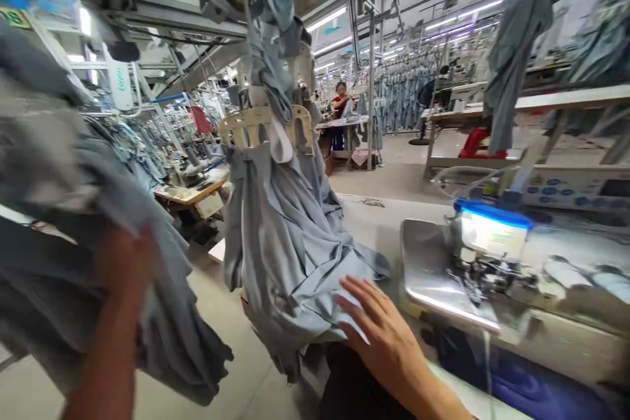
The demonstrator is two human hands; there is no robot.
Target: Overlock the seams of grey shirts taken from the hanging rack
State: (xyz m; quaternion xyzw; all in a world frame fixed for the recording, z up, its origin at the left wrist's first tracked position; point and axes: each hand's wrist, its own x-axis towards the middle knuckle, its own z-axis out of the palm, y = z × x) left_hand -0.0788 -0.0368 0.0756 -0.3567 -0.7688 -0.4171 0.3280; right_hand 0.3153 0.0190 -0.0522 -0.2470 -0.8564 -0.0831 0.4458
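A bundle of blue-grey fabric [285,236] hangs from a cream plastic clamp [266,128] on an overhead carrier and drapes onto the sewing table [378,223]. My right hand [386,335] lies flat with fingers spread on the lower end of this fabric. My left hand [125,269], blurred by motion, reaches into a second grey fabric bundle [73,223] at the left. Its fingers are hidden in the cloth.
A sewing machine [487,256] with a lit lamp stands on the table at the right. Overhead rails carry more hanging garments [522,33]. Another person [340,98] sits at a far table. Other workstations line the left side, with bare concrete floor [231,341] below.
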